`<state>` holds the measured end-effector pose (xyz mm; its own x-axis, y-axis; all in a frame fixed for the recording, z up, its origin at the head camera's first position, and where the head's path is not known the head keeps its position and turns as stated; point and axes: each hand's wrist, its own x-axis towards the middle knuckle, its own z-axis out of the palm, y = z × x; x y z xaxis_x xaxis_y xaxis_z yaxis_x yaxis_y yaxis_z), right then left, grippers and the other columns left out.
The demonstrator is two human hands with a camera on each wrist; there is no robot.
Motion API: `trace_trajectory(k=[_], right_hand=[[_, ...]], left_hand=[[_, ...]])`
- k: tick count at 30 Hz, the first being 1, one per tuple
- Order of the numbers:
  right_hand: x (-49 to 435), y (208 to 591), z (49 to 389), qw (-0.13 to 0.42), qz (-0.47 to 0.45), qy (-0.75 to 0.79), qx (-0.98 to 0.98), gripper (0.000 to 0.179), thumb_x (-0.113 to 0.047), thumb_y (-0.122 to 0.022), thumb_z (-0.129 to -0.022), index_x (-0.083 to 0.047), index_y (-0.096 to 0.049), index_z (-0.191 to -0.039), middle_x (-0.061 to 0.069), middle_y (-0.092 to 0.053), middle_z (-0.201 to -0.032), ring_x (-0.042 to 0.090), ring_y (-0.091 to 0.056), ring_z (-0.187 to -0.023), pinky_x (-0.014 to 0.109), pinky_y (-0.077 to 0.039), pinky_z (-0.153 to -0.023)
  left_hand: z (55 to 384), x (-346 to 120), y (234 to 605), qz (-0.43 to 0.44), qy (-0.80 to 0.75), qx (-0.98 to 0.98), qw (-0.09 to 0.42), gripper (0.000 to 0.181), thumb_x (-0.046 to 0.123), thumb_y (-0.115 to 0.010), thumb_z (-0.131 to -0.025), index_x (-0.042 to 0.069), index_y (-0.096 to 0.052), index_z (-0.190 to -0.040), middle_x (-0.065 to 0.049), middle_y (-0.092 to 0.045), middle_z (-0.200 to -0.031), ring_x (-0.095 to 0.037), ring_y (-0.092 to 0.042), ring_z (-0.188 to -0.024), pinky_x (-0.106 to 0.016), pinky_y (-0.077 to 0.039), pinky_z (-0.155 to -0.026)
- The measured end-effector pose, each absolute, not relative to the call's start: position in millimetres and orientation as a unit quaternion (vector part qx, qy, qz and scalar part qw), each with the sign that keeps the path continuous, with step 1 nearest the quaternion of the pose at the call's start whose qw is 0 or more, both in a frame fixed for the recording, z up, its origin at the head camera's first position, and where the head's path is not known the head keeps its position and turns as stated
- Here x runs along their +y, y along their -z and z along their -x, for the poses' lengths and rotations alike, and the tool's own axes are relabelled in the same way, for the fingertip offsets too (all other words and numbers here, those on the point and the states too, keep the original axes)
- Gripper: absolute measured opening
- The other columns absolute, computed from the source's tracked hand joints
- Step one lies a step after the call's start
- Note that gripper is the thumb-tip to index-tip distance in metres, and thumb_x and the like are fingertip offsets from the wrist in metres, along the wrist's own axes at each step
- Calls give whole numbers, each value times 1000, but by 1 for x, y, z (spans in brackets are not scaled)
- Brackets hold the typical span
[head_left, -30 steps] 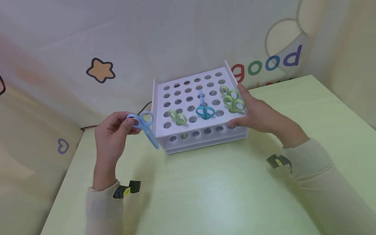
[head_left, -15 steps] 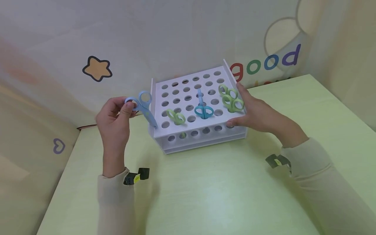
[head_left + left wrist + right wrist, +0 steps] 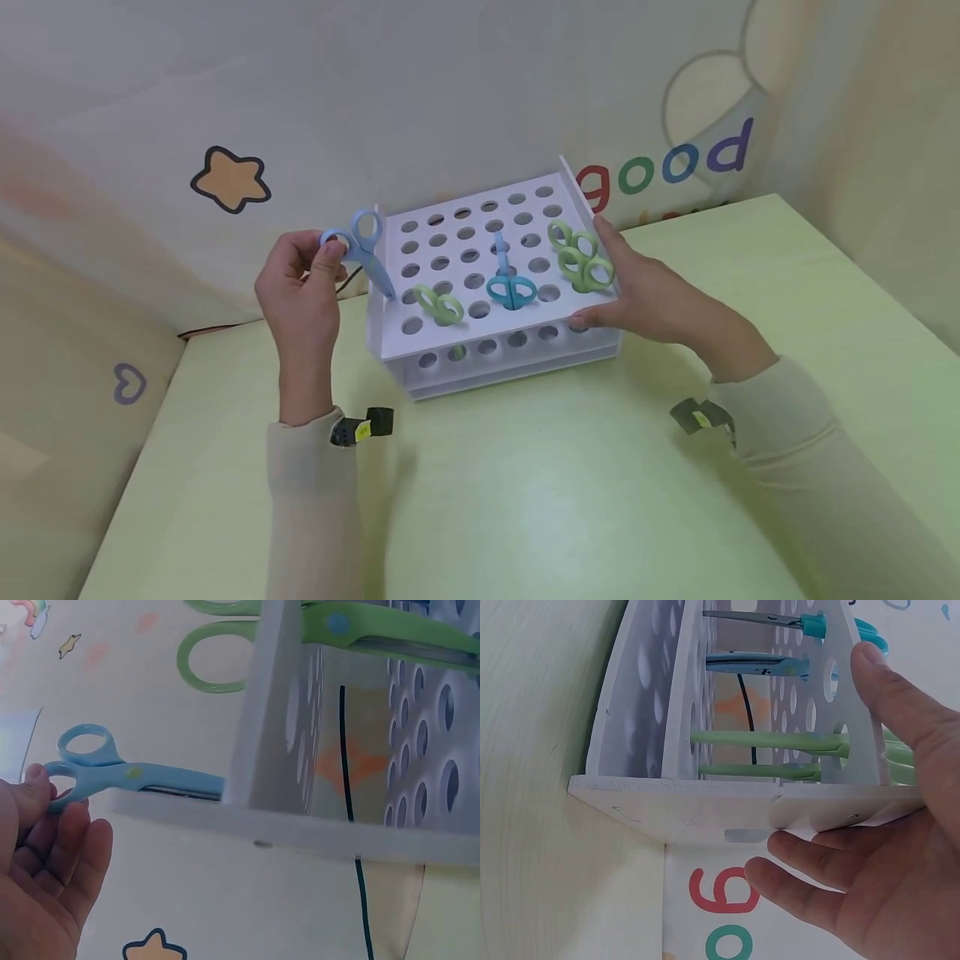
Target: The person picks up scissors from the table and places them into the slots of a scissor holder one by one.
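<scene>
My left hand (image 3: 303, 287) pinches a light blue pair of scissors (image 3: 371, 252) by one finger ring, between thumb and fingers. The blades slant down over the left edge of a white perforated rack (image 3: 408, 345), their tip overlapping its top plate in the head view. With the thumb at the front edge and the fingers along the side wall, my right hand (image 3: 652, 296) grips the rack's right side. Standing in its holes are a teal pair of scissors (image 3: 512, 292), a blue pair (image 3: 757, 664) behind it, a green pair (image 3: 439, 307) at front left and two green pairs (image 3: 584, 270) at right.
The rack stands on a pale green table (image 3: 540, 483), close to a light cloth backdrop (image 3: 450, 100) with printed letters and a star. A dark cord (image 3: 345, 750) runs behind the rack. Each wrist wears a small black camera (image 3: 363, 427).
My left hand has risen and moved slightly right, bringing the blue scissors from beside the rack to over its left edge. My right hand keeps its grip on the rack.
</scene>
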<state>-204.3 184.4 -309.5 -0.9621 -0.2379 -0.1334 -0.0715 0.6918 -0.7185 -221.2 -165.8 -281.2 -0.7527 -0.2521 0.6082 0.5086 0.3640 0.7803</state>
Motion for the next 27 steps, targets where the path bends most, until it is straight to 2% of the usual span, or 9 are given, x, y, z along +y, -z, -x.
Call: trace_trajectory(k=[6,17,23,27], right_hand=[[185,307,203,99,88,373,918,133,-45,-87,-78,-34,18,-159,16,-30,-157,35,-44,-122,53,-40,-103],[188,304,200,99,82,372,919,132,-42,-87,-79,-32,18,-160,16,-31,-156,36,-44,-121,54,-39,-104],[187,308,201,102,80,375,918,132,-40,-87,-80,-32,17,-160,17,-32,-155,36,-44,-120,54,-40,-103],[184,311,203,104,83,375,918,132,-42,-87,-80,-33,17,-160,17,-29,-157,36,-43,-121,54,-40,-103]], left_hand=[[227,-156,280,97,566,-741,349,29,17,-71,-95,-9,-67,-107,13,-60,-85,-14,-59,-74,-27,-52,-73],[227,-133,281,116,594,-727,325,24,12,-75,-92,-8,-69,-103,10,-63,-81,-15,-59,-76,-27,-47,-73],[227,-132,285,143,620,-714,292,9,4,-73,-92,-4,-71,-97,4,-68,-83,-17,-59,-75,-27,-50,-76],[227,-134,290,147,619,-729,254,10,2,-73,-92,-6,-70,-98,1,-70,-84,-15,-62,-76,-29,-51,-79]])
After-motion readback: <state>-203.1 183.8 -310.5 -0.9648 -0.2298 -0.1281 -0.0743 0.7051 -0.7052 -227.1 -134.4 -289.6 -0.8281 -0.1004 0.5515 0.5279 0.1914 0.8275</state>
